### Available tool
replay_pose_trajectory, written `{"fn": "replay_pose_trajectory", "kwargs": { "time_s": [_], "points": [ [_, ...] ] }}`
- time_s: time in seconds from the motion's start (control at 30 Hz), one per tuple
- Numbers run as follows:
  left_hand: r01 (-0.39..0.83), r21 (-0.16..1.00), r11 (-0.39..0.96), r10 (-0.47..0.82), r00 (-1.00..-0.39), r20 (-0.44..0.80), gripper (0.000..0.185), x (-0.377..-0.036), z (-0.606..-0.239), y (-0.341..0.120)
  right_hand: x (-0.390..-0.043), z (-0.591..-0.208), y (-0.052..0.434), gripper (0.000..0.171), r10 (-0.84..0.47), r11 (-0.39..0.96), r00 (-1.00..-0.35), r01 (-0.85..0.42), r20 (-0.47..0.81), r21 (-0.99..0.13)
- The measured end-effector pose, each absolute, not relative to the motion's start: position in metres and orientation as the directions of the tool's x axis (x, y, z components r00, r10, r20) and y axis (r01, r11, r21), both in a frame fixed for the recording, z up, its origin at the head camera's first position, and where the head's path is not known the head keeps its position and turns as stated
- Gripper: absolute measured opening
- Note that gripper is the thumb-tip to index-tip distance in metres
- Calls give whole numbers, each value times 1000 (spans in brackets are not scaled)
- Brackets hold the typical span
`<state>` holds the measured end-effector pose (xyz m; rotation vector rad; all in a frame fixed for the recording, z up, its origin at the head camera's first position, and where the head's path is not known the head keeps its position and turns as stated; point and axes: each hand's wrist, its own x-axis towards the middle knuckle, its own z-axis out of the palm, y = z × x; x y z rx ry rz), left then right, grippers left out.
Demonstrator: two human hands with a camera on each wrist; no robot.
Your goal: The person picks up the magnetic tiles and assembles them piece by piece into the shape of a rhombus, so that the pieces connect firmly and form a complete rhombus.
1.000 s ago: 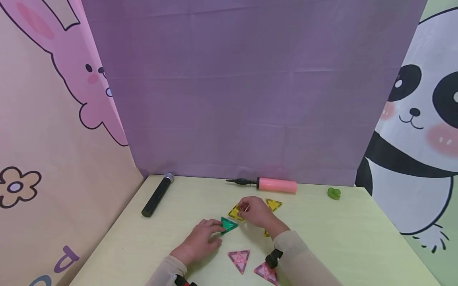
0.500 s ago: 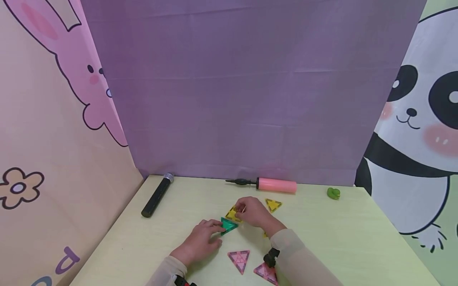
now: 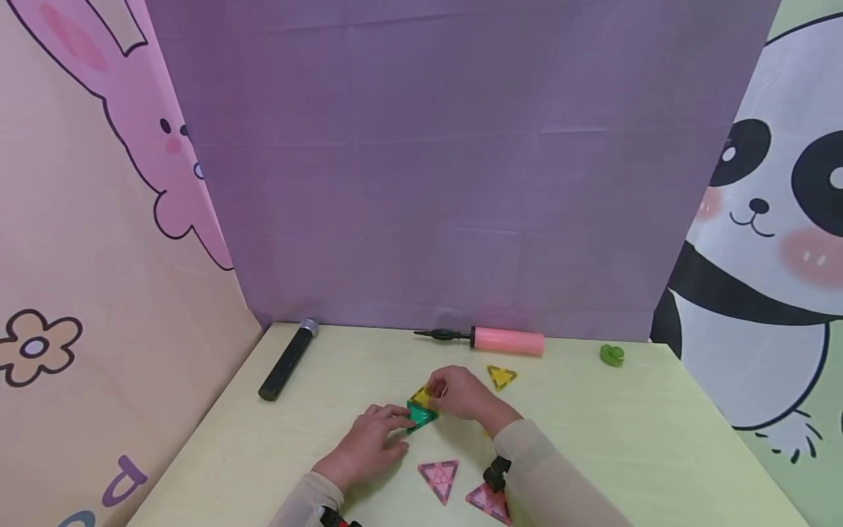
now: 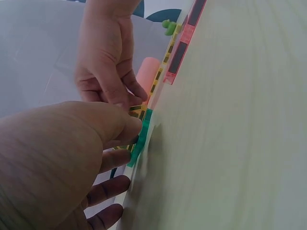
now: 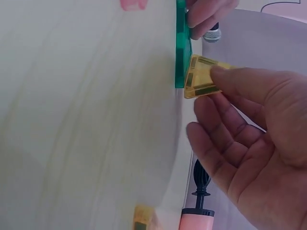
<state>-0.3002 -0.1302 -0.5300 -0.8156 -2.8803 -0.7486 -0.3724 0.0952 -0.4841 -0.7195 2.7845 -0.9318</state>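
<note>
Apparently lining up a yellow tile, tilted and pinched between thumb and fingers of the right hand, against the green tile on the bench, fingers of the left hand stretched loosely onto it. Next, probably: lower flush, keeping green steady. Since a second ago: yellow moved leftward, gap to green closed; left hand unshifted.

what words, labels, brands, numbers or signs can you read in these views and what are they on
"d", seemingly: tilted purple letter on the left wall.
Blue curve, lower left of it: cut off by the frame edge, unreadable.
No other text can be read, including on the green tile, yellow tile, pump and microphone.
</note>
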Motion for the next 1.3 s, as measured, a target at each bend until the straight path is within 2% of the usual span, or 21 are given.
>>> {"fn": "replay_pose_trajectory", "kwargs": {
  "time_s": [0.37,1.1,1.3],
  "points": [
    [490,453,745,476,-866,155,38,-299,-527,-129,-376,-488,93,15,-489,742,-871,-389,-45,-546],
    [500,514,697,465,-861,208,36,-298,-528,-133,-381,-492,107,20,-406,796,-914,-344,-18,-498],
    [477,546,689,453,-871,188,39,-297,-526,-132,-388,-495,116,20,-377,800,-926,-316,-17,-509]
  ]
}}
